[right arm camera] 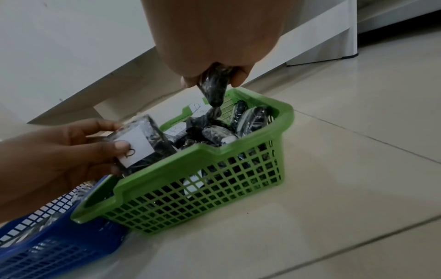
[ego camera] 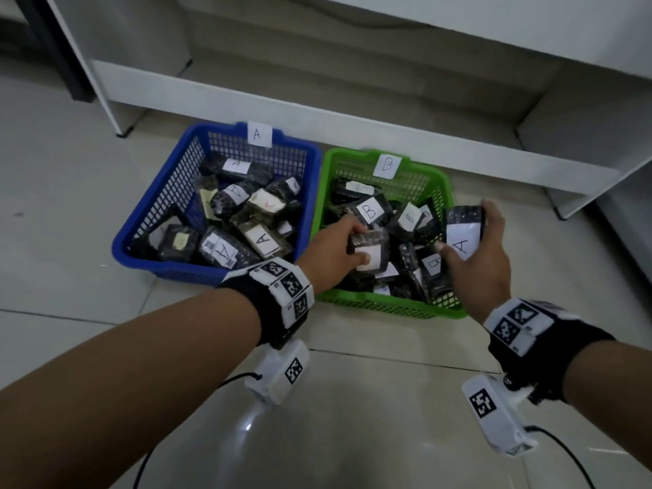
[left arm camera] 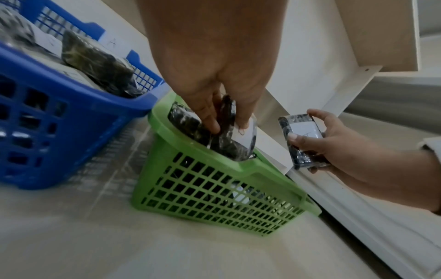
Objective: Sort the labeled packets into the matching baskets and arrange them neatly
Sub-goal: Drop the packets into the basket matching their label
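baskets side by side on the tiled floor (ego camera: 106, 312), touching at the near corner: blue basket (ego camera: 158, 202) with a paper tag "a" on its far rim, green basket (ego camera: 441, 178) with tag "b". both hold loose piles of dark wrapped packets with white labels, not lined up.

left hand (ego camera: 331, 248) reaches into the green basket near its left wall. fingers and thumb curled around a dark packet (ego camera: 370, 252), thumb pressed on its white label. head view doesn't show the letter; right wrist view shows part of a mark by the thumb, looks like a "b" but can't confirm. packet sits over the pile, just above rim level.

right hand (ego camera: 480, 255) is over the right part of the green basket, gripping a packet marked "a" (ego camera: 462, 231) between thumb and fingers, label facing up toward the head camera. it's clear of the pile, held above the basket's right side.

blue basket contents: labels readable as "a" on several, lying at mixed angles. green basket: several "b" labels visible, some packets on edge.

white shelf unit (ego camera: 388, 135) runs behind both baskets, its bottom rail just past their far rims. each wrist carries a black band with printed markers and a small white camera box with a cable.
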Demonstrator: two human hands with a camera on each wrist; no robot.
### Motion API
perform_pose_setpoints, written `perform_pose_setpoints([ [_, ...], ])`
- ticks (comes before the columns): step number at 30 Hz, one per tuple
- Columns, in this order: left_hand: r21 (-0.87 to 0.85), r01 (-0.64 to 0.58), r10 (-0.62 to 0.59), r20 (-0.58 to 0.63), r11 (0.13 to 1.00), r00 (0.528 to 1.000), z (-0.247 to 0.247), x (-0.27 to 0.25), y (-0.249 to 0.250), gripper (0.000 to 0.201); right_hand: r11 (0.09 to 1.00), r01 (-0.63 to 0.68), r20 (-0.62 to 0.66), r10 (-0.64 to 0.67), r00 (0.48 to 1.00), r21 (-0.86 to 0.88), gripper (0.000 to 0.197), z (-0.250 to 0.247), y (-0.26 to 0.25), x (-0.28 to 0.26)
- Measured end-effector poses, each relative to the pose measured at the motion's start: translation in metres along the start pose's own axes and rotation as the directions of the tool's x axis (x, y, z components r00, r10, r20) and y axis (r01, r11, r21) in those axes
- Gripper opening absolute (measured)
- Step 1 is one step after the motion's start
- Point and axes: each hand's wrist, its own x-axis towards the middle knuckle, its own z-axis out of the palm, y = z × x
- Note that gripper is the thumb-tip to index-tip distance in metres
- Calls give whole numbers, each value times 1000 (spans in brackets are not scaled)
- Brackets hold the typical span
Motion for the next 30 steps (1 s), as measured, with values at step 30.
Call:
perform_pose_setpoints([
  [30, 633, -283, 285, 103, 721, 953, -121, -43, -76, 41, 942, 99, -12, -100, 995, 322, 59, 109, -119, 13],
])
